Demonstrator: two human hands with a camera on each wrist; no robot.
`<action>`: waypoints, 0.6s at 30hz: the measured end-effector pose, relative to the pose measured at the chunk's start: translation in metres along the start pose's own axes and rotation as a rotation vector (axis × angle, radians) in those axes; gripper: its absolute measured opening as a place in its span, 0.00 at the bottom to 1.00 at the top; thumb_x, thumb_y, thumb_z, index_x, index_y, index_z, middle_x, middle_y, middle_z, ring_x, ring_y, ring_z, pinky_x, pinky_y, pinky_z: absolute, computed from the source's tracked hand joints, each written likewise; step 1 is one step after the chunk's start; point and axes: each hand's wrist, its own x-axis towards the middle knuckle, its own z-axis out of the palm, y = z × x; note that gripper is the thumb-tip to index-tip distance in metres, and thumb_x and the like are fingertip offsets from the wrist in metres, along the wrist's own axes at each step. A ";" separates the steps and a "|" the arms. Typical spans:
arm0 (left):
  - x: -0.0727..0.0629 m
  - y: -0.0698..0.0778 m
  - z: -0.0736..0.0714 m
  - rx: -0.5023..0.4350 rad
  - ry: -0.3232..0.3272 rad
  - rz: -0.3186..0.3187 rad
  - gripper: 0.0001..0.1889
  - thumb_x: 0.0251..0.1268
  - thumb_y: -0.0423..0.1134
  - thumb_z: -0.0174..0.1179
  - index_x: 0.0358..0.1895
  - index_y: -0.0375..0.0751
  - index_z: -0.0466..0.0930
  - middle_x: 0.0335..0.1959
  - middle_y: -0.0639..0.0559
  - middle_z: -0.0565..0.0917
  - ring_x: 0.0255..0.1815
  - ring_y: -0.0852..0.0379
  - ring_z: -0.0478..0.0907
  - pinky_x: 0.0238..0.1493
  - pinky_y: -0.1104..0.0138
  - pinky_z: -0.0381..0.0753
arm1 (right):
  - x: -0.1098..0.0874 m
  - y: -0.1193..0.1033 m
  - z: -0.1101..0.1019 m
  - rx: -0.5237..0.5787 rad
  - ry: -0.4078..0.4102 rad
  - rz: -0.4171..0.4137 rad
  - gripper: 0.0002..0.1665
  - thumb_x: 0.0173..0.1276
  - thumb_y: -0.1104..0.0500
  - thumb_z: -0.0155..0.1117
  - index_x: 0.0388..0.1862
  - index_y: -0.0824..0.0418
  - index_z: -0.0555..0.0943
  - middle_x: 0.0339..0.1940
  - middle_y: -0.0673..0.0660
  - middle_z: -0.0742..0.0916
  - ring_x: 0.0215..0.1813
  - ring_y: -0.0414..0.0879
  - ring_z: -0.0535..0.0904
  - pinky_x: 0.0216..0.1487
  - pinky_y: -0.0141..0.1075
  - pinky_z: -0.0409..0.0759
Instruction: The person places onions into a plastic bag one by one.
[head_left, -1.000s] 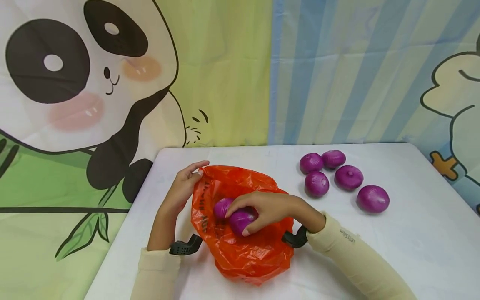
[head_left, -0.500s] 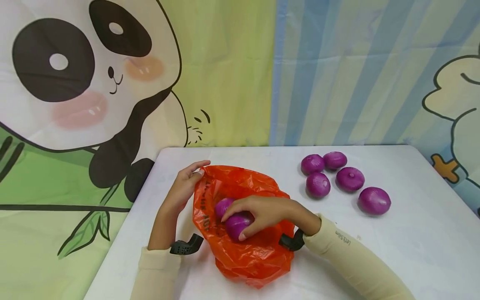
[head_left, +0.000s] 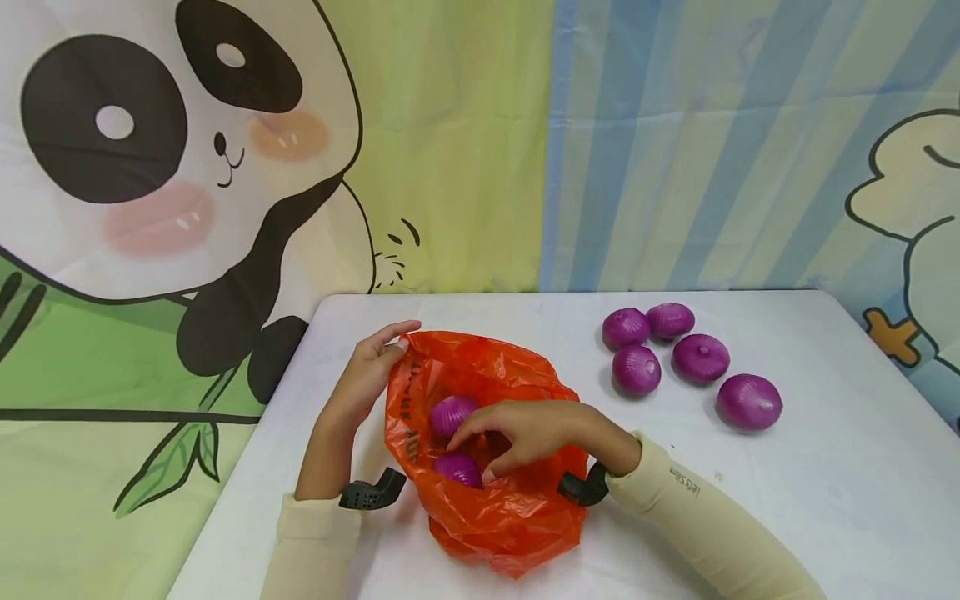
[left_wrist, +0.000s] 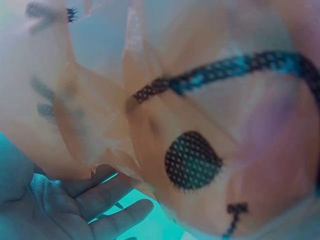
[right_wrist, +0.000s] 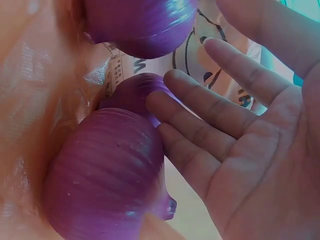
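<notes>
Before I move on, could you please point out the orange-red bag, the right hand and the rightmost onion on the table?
Orange-red bag (head_left: 510, 523): head view, on its front outer wall.
Right hand (head_left: 531, 430): head view, on its back.
Rightmost onion (head_left: 748, 402): head view, middle of its visible surface.

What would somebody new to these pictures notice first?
Probably the huge black-and-white cartoon panda printed on the patterned backdrop, filling the left of the head view. Next, the bright orange-red plastic bag on the white table, its rim held by the left hand, the right hand inside beside round purple onions. Five more purple onions lie to the bag's right.
</notes>
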 end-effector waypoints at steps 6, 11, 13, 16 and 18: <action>0.001 -0.001 0.001 0.003 0.001 -0.007 0.20 0.77 0.36 0.43 0.67 0.42 0.70 0.48 0.37 0.82 0.47 0.43 0.82 0.46 0.61 0.83 | -0.001 0.001 0.000 -0.009 0.003 -0.001 0.29 0.64 0.55 0.70 0.64 0.58 0.75 0.60 0.54 0.79 0.59 0.48 0.73 0.61 0.40 0.73; 0.002 -0.002 0.001 0.006 0.000 -0.005 0.19 0.77 0.36 0.43 0.67 0.42 0.70 0.48 0.37 0.82 0.46 0.44 0.82 0.46 0.61 0.83 | -0.003 0.002 0.000 -0.003 -0.001 0.008 0.29 0.65 0.54 0.70 0.64 0.56 0.76 0.59 0.52 0.79 0.59 0.48 0.73 0.62 0.40 0.73; 0.002 -0.002 0.001 0.006 -0.001 -0.002 0.19 0.77 0.35 0.43 0.67 0.41 0.70 0.47 0.37 0.82 0.45 0.44 0.82 0.46 0.61 0.83 | -0.004 0.003 -0.001 -0.002 -0.002 0.007 0.29 0.65 0.54 0.69 0.64 0.55 0.75 0.59 0.50 0.79 0.59 0.48 0.73 0.62 0.40 0.72; 0.002 -0.002 0.001 0.005 0.000 -0.001 0.19 0.77 0.35 0.43 0.67 0.41 0.70 0.47 0.38 0.82 0.44 0.45 0.83 0.45 0.62 0.83 | -0.005 0.003 -0.002 -0.002 0.001 0.001 0.30 0.65 0.54 0.69 0.65 0.55 0.75 0.59 0.49 0.79 0.59 0.49 0.73 0.62 0.40 0.73; 0.002 -0.002 0.001 0.006 -0.003 -0.002 0.19 0.77 0.35 0.43 0.67 0.41 0.70 0.47 0.38 0.82 0.44 0.44 0.82 0.45 0.62 0.83 | -0.007 0.002 -0.003 -0.003 0.010 -0.006 0.30 0.65 0.54 0.69 0.65 0.55 0.75 0.59 0.49 0.79 0.60 0.49 0.73 0.62 0.39 0.73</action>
